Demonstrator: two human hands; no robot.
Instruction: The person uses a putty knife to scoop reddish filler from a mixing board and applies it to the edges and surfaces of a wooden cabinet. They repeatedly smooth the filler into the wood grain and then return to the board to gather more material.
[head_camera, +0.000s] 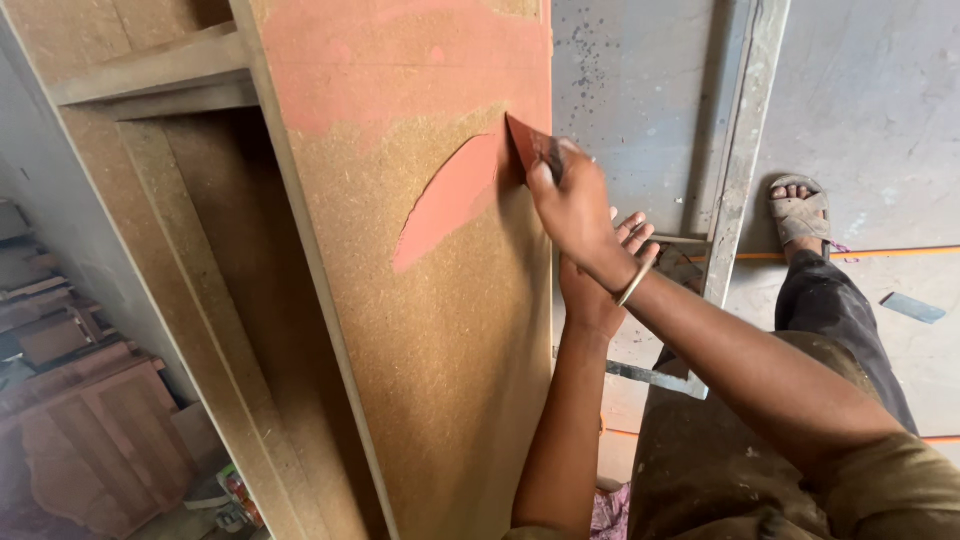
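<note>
1. Up close, the scraper blade (527, 145) is a small flat piece smeared reddish-pink, pressed edge-on against the face of the particle board panel (440, 330), near the panel's right edge and about a third of the way down the view.
2. The right hand (572, 205) is clenched around the blade, thumb laid along its back, with a thin metal bangle (636, 282) on the wrist.
3. Just left of the blade lies a curved swipe of pink filler (445, 200), touching the blade's edge; a broader pink coat (380, 60) covers the top of the panel.
4. The left hand (598, 285) sits behind and below the right wrist at the panel's right edge. Its fingers (632, 232) show spread and loose past the right wrist, but whether the palm grips the edge I cannot tell, since the right arm covers it.
5. To the left of the panel, a recessed wooden frame (190, 250) of the same brown board runs alongside it.
6. On the right, beyond the hands, a metal straightedge (740, 150) lies on the grey concrete floor (880, 120), well apart from the blade.
7. The person's sandalled foot (800, 210) rests on that floor, and the dark trouser leg (835, 320) comes toward the camera.
8. Far left and low, stacked wooden pieces (80, 420) stand against the wall.
</note>
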